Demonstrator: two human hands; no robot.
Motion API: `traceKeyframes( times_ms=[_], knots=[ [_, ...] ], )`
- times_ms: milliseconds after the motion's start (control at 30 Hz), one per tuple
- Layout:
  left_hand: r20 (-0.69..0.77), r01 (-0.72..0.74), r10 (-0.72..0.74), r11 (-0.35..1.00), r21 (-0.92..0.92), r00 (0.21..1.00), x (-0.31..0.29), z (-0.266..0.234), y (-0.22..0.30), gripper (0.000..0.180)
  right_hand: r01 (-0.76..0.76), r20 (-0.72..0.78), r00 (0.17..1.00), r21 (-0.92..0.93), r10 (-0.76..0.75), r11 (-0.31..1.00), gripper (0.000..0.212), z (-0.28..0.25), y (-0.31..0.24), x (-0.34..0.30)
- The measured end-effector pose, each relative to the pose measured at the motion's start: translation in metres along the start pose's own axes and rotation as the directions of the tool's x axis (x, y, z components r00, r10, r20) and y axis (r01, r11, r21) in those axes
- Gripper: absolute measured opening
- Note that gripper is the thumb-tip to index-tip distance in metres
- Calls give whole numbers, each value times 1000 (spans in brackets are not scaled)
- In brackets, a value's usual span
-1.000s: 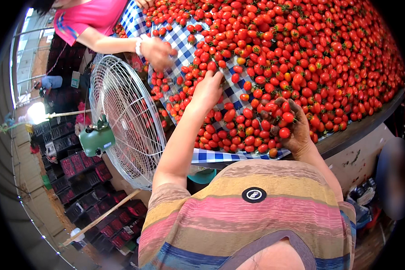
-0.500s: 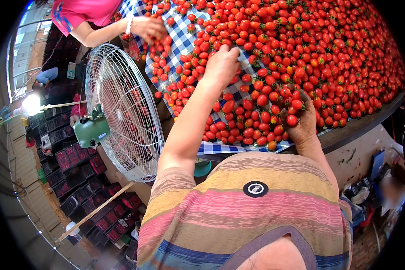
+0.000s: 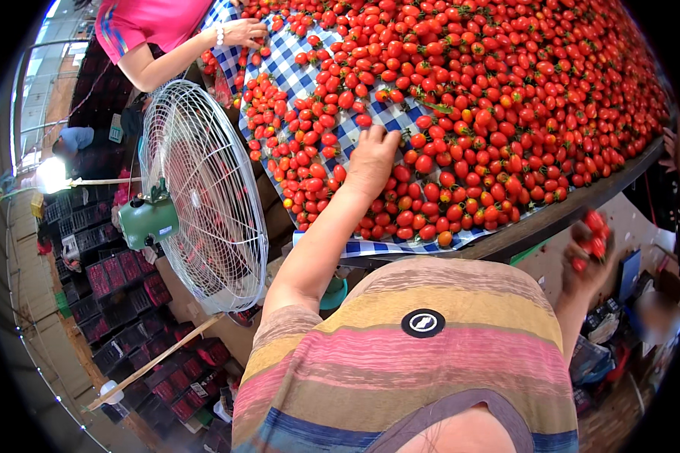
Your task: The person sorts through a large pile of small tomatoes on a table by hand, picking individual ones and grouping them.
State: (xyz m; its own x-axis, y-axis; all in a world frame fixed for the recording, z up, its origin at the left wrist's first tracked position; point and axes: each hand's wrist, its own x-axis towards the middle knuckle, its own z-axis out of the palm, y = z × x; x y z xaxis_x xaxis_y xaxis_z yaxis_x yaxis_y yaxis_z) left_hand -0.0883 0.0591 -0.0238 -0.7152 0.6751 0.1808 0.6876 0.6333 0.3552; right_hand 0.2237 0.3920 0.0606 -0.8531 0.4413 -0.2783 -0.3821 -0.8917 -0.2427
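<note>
Small red cherry tomatoes [image 3: 499, 90], some with green stems, lie heaped over a table spread with a blue-and-white checked cloth [image 3: 298, 49]. My left hand [image 3: 372, 160] rests low among them, back upward, its bent fingertips slightly apart beside one tomato [image 3: 363, 121] on a bare patch of cloth. I see nothing held in it, though its underside is hidden. Beyond the table's near right edge, my right hand [image 3: 588, 266] is curled around several cherry tomatoes [image 3: 597, 235], dark smudges on its skin.
A large caged fan [image 3: 204, 196] stands close by my left arm. Across at the upper left, another person's hand [image 3: 243, 34] touches tomatoes. Dark crates [image 3: 121, 283] are stacked on the floor at left. The table's dark edge [image 3: 540, 235] runs along my right.
My right hand has moved off the table to the right, carrying cherry tomatoes. My left hand has drawn back nearer me. The other person's hand has shifted up and away.
</note>
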Motion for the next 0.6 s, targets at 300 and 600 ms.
traceKeyframes(
  times_ms=[300, 600],
  knots=[
    [54, 241, -236, 964, -110, 970, 79, -5, -6, 33, -467, -217, 626, -873, -749, -138, 64, -186, -37, -45],
    [86, 178, -156, 906, -384, 984, 54, 9, 32, 41, 77, 265, 762, -943, -590, -324, 25, 7, 51, 11]
  ],
)
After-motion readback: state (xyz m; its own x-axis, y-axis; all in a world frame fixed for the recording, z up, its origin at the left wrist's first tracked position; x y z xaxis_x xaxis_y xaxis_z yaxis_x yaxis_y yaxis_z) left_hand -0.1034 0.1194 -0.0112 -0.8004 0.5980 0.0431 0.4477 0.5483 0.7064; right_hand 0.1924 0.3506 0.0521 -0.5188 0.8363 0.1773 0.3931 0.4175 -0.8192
